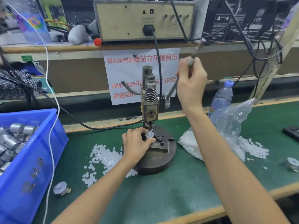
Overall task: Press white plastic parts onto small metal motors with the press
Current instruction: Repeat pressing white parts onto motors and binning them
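- Motor (149, 136) is held upright on the fixture of the press (149, 101), directly beneath the ram. It is pinched between the thumb and curled fingers of the left hand (137, 143), which lies at the motor's 8 o'clock.
- A white plastic part (150, 132) is seen on top of the motor, just under the ram tip. Whether the ram is touching it cannot be told, as the spot is small and partly screened by the fingers.
- The lever handle (193, 57) is gripped by the right hand (191, 83), fingers wrapped fully round it, at 1 o'clock from the press head. The handle is blurred, and its middle stretch is hidden behind the hand and wrist.
- Loose white parts (103, 157) are scattered on the green mat (161, 191) at 8 o'clock of the press base, some covered by the left forearm.
- More white parts are spilled from a clear plastic bag (231, 120) at 3 o'clock of the press, partly masked by the right forearm.
- A blue bin (24, 175) filled with motors is set at 9 o'clock and is cut off by the left edge.
- A single motor (60, 189) is left on the mat at 7 o'clock. Another (292, 164) at 4 o'clock is clipped by the right edge and blurred.
- A water bottle (221, 97) is stood at 2 o'clock, behind the bag.
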Available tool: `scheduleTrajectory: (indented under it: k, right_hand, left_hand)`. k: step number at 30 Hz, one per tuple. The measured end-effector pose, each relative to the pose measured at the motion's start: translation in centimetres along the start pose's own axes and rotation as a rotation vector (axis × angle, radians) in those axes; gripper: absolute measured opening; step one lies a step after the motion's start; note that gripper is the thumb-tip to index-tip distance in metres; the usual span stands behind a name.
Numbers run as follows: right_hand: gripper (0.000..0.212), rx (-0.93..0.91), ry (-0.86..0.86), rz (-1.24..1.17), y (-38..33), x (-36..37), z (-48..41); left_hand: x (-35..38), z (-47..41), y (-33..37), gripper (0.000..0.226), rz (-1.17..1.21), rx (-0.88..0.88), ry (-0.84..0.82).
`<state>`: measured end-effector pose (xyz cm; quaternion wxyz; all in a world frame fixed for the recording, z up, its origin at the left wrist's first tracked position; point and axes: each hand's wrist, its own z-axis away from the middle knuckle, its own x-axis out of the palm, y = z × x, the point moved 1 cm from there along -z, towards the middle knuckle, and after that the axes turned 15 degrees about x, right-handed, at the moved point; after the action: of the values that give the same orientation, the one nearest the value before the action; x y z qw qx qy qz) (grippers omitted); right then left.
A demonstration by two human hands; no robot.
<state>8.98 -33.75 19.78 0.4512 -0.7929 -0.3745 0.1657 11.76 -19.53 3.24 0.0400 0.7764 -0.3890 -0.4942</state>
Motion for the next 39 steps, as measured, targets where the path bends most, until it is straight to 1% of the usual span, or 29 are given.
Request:
scheduleTrajectory:
  k: [2, 3, 5, 6, 7, 8, 10, 11, 13, 15, 18, 21, 25, 27, 29, 31, 36, 39]
  right_hand:
    - [0.012, 0.111, -0.059, 0.060, -0.2, 1.0, -2.1]
    - [0.012, 0.188, -0.120, 0.064, 0.1, 1.4, -2.7]
    - [0.034, 0.314, -0.240, 0.073, 1.3, 1.1, -2.4]
    - [0.040, 0.341, -0.264, 0.097, 2.1, 0.4, -1.6]
    - [0.040, 0.351, -0.263, 0.118, 3.0, -0.5, -0.5]
    - [0.037, 0.358, -0.250, 0.130, 3.9, -1.5, 0.9]
    - [0.022, 0.394, -0.267, 0.152, 6.0, -3.5, 3.6]
    - [0.017, 0.432, -0.326, 0.180, 6.9, -4.4, 4.9]
    - [0.011, 0.543, -0.528, 0.285, 8.4, -6.2, 7.3]
    - [0.016, 0.655, -0.702, 0.372, 9.4, -8.0, 9.3]
    - [0.019, 0.777, -0.795, 0.333, 9.6, -10.6, 11.2]
    - [0.018, 0.851, -0.782, 0.248, 9.1, -13.3, 12.3]
    - [0.015, 0.922, -0.697, 0.232, 9.0, -18.0, 13.8]
    - [0.016, 0.956, -0.657, 0.232, 9.1, -20.6, 14.8]
    - [0.016, 0.999, -0.612, 0.209, 9.3, -23.4, 16.1]
    - [0.015, 1.046, -0.570, 0.178, 9.6, -26.1, 17.6]
    - [0.011, 1.195, -0.473, 0.103, 11.5, -31.4, 21.4]
    - [0.011, 1.272, -0.474, 0.130, 13.6, -33.6, 23.6]
  left_hand:
    - [-0.2, 0.1, 0.3, 0.040, -0.022, -0.009, -0.025]
    - [-0.3, 0.2, 0.5, 0.040, -0.040, -0.007, -0.034]
    - [-0.5, 0.4, 0.7, 0.039, -0.069, -0.001, -0.035]
    - [-0.7, 0.7, 0.7, 0.038, -0.067, 0.005, -0.032]
    - [-0.9, 1.1, 0.8, 0.036, -0.053, 0.018, -0.027]
    - [-1.0, 1.6, 0.9, 0.034, -0.025, 0.040, -0.027]
    - [-1.0, 2.8, 1.4, 0.028, 0.102, 0.079, -0.043]
    - [-1.1, 3.4, 1.8, 0.026, 0.211, 0.086, -0.054]
    - [-1.2, 4.5, 3.1, 0.025, 0.420, 0.087, -0.079]
    - [-1.2, 5.3, 4.7, 0.026, 0.532, 0.092, -0.108]
    - [-0.7, 6.0, 7.0, 0.027, 0.617, 0.131, -0.161]
    - [0.2, 6.7, 9.3, 0.028, 0.598, 0.195, -0.204]
    - [2.2, 8.5, 12.7, 0.032, 0.630, 0.223, -0.313]
    - [3.3, 9.7, 14.6, 0.025, 0.673, 0.227, -0.351]
    - [4.5, 11.0, 16.3, 0.013, 0.756, 0.193, -0.402]
    - [5.9, 12.4, 17.8, 0.010, 0.837, 0.151, -0.472]
    - [9.2, 15.7, 20.7, 0.006, 0.763, 0.283, -0.601]
    - [11.2, 17.5, 21.4, 0.009, 0.648, 0.345, -0.723]
